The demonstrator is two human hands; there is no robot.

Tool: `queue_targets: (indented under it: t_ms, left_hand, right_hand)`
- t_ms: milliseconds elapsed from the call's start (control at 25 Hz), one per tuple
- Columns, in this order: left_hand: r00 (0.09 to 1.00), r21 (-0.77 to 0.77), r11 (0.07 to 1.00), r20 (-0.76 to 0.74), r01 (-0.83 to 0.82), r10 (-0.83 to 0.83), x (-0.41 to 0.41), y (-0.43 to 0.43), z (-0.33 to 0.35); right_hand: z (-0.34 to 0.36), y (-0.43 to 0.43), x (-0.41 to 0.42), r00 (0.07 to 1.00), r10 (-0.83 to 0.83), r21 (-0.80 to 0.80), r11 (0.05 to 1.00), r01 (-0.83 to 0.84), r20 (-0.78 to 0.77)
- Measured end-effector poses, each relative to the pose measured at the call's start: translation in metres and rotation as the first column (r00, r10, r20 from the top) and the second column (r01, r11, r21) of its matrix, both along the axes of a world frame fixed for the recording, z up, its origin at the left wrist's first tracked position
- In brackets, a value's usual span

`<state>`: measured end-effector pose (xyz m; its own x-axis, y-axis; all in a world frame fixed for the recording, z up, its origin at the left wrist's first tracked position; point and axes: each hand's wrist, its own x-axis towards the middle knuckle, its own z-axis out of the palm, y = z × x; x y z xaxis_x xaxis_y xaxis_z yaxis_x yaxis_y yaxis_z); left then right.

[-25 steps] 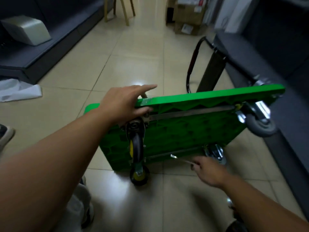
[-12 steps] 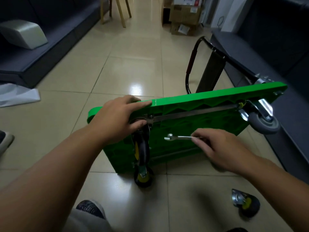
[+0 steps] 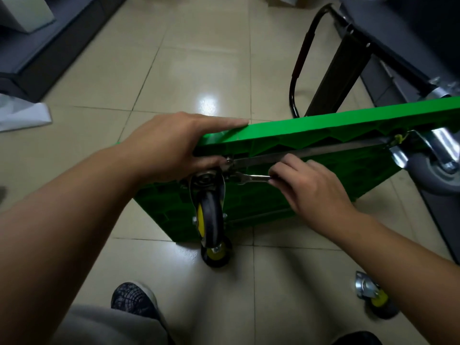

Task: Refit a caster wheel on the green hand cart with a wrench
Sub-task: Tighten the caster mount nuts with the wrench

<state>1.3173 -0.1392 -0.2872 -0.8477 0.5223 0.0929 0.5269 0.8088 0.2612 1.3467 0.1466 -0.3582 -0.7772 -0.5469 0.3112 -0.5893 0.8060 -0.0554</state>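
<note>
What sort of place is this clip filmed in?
Likely an indoor office or lounge corridor, not a workshop: a glossy beige tiled floor, with the left bench and right bench, both dark and cushioned, flanking it.

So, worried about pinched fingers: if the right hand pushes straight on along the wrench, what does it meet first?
Likely the caster bracket, where the wrench head sits. The left hand grips the green cart edge just above it. Depth is unclear.
</note>
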Motion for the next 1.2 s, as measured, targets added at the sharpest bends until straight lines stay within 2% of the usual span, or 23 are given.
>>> queue_targets:
  t_ms: [360, 600, 640, 720, 800, 840, 920, 1000, 1040, 1080, 1160, 1200]
  left_hand:
    - [0.997, -0.039, 0.999, -0.072, -0.037, 0.034, 0.008, 0.002, -0.001]
    - [0.997, -0.027, 0.999, -0.079, -0.024, 0.022, 0.009, 0.000, -0.002]
    - [0.996, -0.030, 0.999, -0.082, -0.025, 0.023, 0.009, 0.000, -0.002]
    - [0.995, -0.032, 0.999, -0.092, -0.033, 0.030, 0.008, 0.000, -0.003]
    - [0.995, -0.031, 0.999, -0.093, -0.042, 0.039, 0.007, 0.000, -0.004]
    - [0.995, -0.029, 0.999, -0.087, -0.044, 0.042, 0.006, 0.000, -0.004]
    - [0.996, -0.027, 0.998, -0.076, -0.049, 0.047, 0.005, 0.001, -0.003]
    - [0.996, -0.029, 0.998, -0.076, -0.051, 0.049, 0.006, 0.001, -0.003]
    - [0.996, -0.030, 0.998, -0.082, -0.051, 0.048, 0.006, 0.001, -0.003]
    - [0.995, -0.032, 0.998, -0.084, -0.050, 0.047, 0.007, 0.001, -0.003]
    - [0.996, -0.037, 0.998, -0.081, -0.051, 0.048, 0.011, 0.002, -0.001]
    - [0.996, -0.037, 0.998, -0.081, -0.051, 0.048, 0.012, 0.002, -0.001]
  right_hand:
    - [-0.004, -0.017, -0.003, 0.996, 0.046, -0.043, 0.998, -0.049, -0.076]
    - [-0.013, -0.024, -0.007, 0.995, -0.050, 0.050, 0.997, 0.054, -0.084]
    - [-0.017, -0.026, -0.006, 0.995, -0.098, 0.058, 0.993, 0.100, -0.034]
    - [-0.031, -0.033, -0.006, 0.960, -0.198, 0.045, 0.980, 0.193, 0.199]
    - [-0.057, -0.047, -0.002, 0.839, -0.168, -0.174, 0.939, 0.296, 0.518]
    - [-0.074, -0.059, 0.005, 0.778, -0.099, -0.333, 0.865, 0.376, 0.620]
    - [-0.098, -0.095, 0.025, 0.657, 0.042, -0.544, 0.602, 0.585, 0.753]
    - [-0.106, -0.129, 0.046, 0.523, 0.272, -0.585, 0.263, 0.767, 0.808]
    - [-0.111, -0.136, 0.056, 0.500, 0.298, -0.567, 0.211, 0.796, 0.813]
    - [-0.109, -0.134, 0.066, 0.516, 0.236, -0.565, 0.253, 0.785, 0.823]
    - [-0.112, -0.100, 0.075, 0.613, 0.015, -0.538, 0.497, 0.681, 0.790]
    - [-0.110, -0.076, 0.073, 0.658, -0.094, -0.475, 0.617, 0.627, 0.747]
